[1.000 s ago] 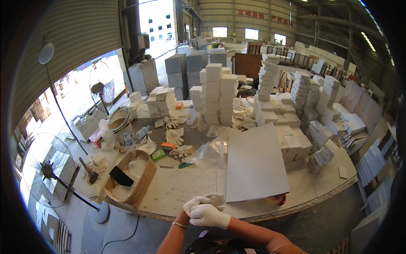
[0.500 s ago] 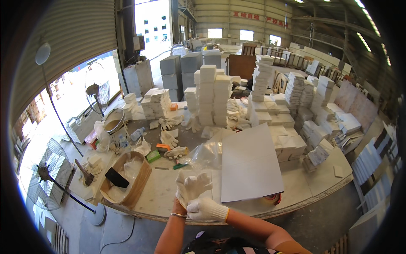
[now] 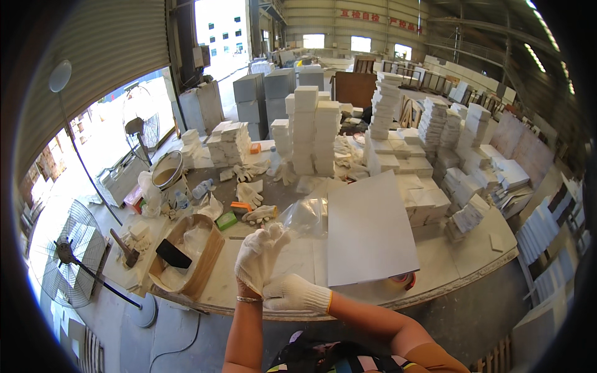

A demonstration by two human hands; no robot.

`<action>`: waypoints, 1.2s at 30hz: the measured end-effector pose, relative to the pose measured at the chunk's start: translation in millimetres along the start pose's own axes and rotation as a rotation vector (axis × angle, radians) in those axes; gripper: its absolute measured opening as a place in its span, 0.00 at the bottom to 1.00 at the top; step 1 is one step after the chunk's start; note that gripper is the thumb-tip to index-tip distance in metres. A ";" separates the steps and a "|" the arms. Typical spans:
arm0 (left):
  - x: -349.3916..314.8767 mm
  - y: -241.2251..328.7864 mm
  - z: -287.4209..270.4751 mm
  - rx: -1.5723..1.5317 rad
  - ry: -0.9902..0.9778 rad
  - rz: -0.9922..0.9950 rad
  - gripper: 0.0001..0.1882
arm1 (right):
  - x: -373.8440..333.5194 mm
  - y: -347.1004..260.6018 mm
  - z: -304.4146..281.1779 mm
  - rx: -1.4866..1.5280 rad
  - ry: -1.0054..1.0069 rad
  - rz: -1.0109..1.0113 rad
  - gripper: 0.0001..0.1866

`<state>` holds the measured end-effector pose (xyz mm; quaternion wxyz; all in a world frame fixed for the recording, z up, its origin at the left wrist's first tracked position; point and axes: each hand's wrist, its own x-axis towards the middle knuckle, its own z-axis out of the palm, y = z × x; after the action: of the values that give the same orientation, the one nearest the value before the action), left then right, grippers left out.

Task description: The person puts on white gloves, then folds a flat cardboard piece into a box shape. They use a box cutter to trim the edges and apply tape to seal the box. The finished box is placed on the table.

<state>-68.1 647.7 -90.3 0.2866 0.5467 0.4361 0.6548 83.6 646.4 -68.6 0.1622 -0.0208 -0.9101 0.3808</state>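
A white knit work glove (image 3: 254, 248) covers my left hand (image 3: 261, 264), which is raised with its fingers pointing up and nothing in them. A bracelet circles the bare wrist just below the cuff. My right hand (image 3: 296, 293) wears a similar white glove with a yellow-edged cuff. Its fingers are closed on the lower edge of the left glove, by the wrist; the pinch itself is partly hidden. Both hands are above the table's near edge, left of a large white sheet (image 3: 372, 230).
Left on the table are an oval wooden tub (image 3: 212, 255) with a black phone (image 3: 173, 253), a hammer (image 3: 129, 251), a bucket (image 3: 168, 169), and loose gloves (image 3: 250, 194). Stacks of white stone blocks (image 3: 305, 133) stand behind. A floor fan (image 3: 65, 252) is at far left.
My left hand has moved up and slightly left, and its glove now sits lower and fuller on the fingers. My right hand has shifted slightly left, still holding the glove's cuff.
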 end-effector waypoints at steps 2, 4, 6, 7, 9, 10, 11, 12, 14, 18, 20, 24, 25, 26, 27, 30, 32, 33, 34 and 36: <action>-4.8 6.7 0.8 -0.020 -0.007 -0.032 0.31 | 5.5 8.4 2.9 -0.088 -0.041 -0.036 0.13; -13.7 2.2 -3.0 -0.396 -0.176 -0.127 0.40 | 1.9 4.5 10.8 -0.063 -0.033 -0.059 0.13; -18.5 8.1 -1.0 -0.619 -0.351 -0.306 0.47 | -4.9 3.5 22.9 0.010 -0.035 -0.022 0.13; -23.9 6.5 -2.6 -0.711 -0.418 -0.427 0.44 | -7.7 3.5 28.9 0.068 -0.040 0.021 0.13; -39.7 1.5 -3.5 -0.895 -0.554 -0.677 0.39 | -14.2 -1.1 35.2 0.072 0.030 -0.009 0.11; -46.0 0.3 -2.2 -0.985 -0.627 -0.802 0.37 | -17.7 16.9 54.0 0.126 0.038 -0.010 0.11; -49.3 -3.0 -1.4 -1.073 -0.686 -0.805 0.35 | -10.6 20.2 65.3 0.178 0.045 -0.014 0.11; -52.5 -6.5 -0.4 -1.159 -0.748 -0.812 0.34 | -8.3 23.5 71.9 0.229 0.053 -0.017 0.11; -55.1 -16.6 4.7 -1.234 -0.698 -0.662 0.30 | -22.9 20.6 61.5 0.079 -0.036 -0.017 0.10; -50.3 1.9 26.8 -1.006 -0.142 -0.631 0.14 | -27.4 17.5 43.7 -0.076 0.000 -0.028 0.11; -42.2 -12.4 22.2 -0.983 0.021 -0.510 0.12 | -27.6 15.5 33.2 -0.106 0.054 -0.036 0.11; -28.1 -12.3 17.8 -1.172 0.287 -0.331 0.14 | -21.7 15.3 25.9 -0.098 0.127 -0.049 0.13; -26.8 -8.3 19.6 -1.093 0.359 -0.356 0.12 | -22.8 15.8 24.3 -0.099 0.123 -0.035 0.13; -28.1 -10.0 18.7 -1.089 0.341 -0.344 0.11 | -22.9 15.3 23.6 -0.098 0.119 -0.025 0.13; -31.1 -15.3 17.3 -1.085 0.323 -0.332 0.11 | -23.3 15.0 23.0 -0.097 0.116 -0.015 0.13; -42.8 -40.8 9.8 -1.158 0.172 -0.325 0.09 | -29.2 9.4 26.3 -0.083 0.105 -0.020 0.13; -46.4 -49.5 7.5 -1.199 0.082 -0.331 0.09 | -31.1 10.0 31.1 -0.036 0.116 0.000 0.13; -46.3 -49.5 8.3 -1.202 0.059 -0.334 0.10 | -32.2 10.1 33.3 -0.010 0.121 0.012 0.13; -45.5 -48.7 9.1 -1.205 0.037 -0.336 0.10 | -32.6 8.9 33.6 -0.023 0.104 0.031 0.13; -34.7 -6.6 31.6 -1.097 0.043 -0.390 0.17 | -34.3 10.2 31.4 -0.049 0.072 0.082 0.13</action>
<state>-30.0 629.2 -111.6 0.6343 0.2142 0.1314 0.7311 105.4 626.5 -105.9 0.1788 -0.0757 -0.9110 0.3638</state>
